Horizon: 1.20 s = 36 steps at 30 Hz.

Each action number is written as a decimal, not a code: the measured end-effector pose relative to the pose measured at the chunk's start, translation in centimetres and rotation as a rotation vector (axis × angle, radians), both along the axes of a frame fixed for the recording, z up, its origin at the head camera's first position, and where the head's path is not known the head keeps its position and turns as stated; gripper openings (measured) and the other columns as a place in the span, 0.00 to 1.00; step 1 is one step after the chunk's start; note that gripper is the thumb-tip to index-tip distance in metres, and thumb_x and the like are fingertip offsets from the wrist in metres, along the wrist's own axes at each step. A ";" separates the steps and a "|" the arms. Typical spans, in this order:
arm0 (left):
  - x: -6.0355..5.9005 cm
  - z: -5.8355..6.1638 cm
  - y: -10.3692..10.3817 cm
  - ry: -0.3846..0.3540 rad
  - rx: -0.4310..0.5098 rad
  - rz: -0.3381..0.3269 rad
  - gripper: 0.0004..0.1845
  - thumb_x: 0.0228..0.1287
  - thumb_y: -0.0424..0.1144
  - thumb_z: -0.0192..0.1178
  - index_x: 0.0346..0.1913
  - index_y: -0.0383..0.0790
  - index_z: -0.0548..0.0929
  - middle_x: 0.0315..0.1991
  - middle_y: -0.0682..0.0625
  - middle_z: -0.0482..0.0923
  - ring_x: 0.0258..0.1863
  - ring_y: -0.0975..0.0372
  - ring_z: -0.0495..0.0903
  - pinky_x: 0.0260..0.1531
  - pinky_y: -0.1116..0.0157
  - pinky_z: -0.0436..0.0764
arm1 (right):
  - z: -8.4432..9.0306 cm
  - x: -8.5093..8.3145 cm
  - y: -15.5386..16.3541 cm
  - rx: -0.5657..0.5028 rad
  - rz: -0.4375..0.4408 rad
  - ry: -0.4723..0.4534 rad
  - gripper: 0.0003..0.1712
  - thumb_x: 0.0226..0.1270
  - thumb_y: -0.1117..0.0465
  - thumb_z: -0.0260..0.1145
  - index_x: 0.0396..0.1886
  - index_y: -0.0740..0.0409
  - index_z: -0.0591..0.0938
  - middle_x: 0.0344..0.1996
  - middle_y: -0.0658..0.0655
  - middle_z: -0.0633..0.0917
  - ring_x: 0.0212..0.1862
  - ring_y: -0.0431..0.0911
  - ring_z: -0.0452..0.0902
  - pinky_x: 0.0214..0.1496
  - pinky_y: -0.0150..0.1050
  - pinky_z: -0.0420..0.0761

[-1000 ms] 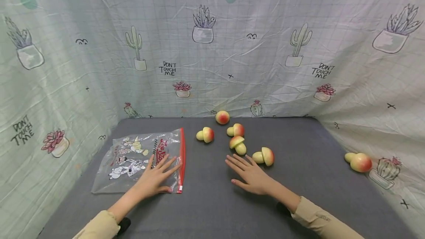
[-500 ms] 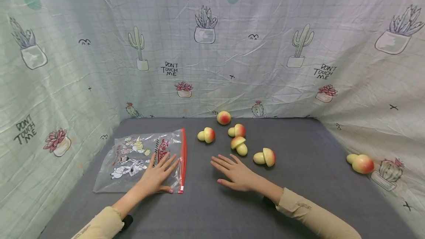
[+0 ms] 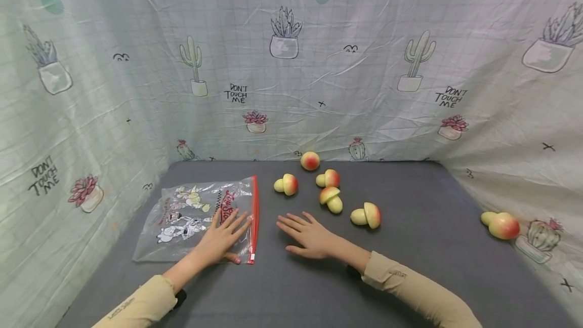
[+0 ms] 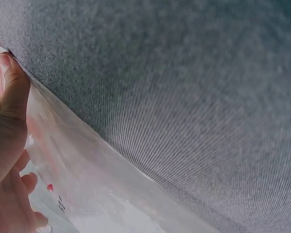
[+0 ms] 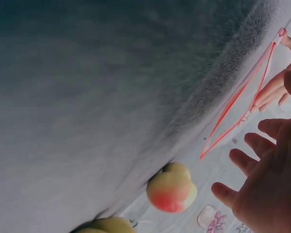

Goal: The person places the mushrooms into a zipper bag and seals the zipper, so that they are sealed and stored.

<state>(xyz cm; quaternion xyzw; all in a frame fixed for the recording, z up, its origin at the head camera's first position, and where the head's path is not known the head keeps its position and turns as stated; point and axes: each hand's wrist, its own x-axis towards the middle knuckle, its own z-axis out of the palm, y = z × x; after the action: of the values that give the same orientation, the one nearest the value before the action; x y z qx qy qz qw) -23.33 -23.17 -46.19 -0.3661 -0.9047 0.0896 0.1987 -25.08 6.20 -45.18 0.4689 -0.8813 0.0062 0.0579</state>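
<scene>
A clear plastic zip bag (image 3: pixel 184 227) with printed cartoon figures and a red zip edge (image 3: pixel 255 206) lies flat at the left of the grey table. My left hand (image 3: pixel 219 241) rests on it near the zip, fingers spread and straight. In the right wrist view, the red edges (image 5: pixel 222 116) of the bag's mouth stand apart in a narrow gap. My right hand (image 3: pixel 309 238) holds nothing; its fingers are extended toward the bag, just right of the zip. Beyond that hand lie several toy mushrooms, yellow with red-tinged caps, among them one mushroom (image 3: pixel 366 215) nearest the right forearm.
Another toy mushroom (image 3: pixel 501 224) sits apart at the table's right edge. The farthest mushroom (image 3: pixel 310 161) is at the back edge, against the cactus-printed curtain (image 3: pixel 282 85). The curtain encloses the back and both sides of the grey table (image 3: pixel 410 267).
My right hand has moved left, away from the mushrooms and toward the bag's zip edge. My left hand has stayed on the bag. The head view has shifted slightly.
</scene>
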 end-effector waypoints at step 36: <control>-0.5 1.6 0.4 -0.191 -0.150 0.038 0.49 0.34 0.69 0.52 0.60 0.41 0.70 0.59 0.43 0.69 0.58 0.46 0.68 0.53 0.37 0.58 | 1.0 -3.6 -6.3 0.311 0.049 -0.168 0.56 0.41 0.34 0.60 0.70 0.43 0.47 0.71 0.44 0.47 0.71 0.44 0.42 0.65 0.54 0.56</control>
<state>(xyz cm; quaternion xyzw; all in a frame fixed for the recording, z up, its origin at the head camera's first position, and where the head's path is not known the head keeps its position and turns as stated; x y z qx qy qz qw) -23.87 -22.81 -44.62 -0.3698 -0.9170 0.1252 0.0817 -28.68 -0.10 -44.13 0.4914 -0.8617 -0.0897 -0.0892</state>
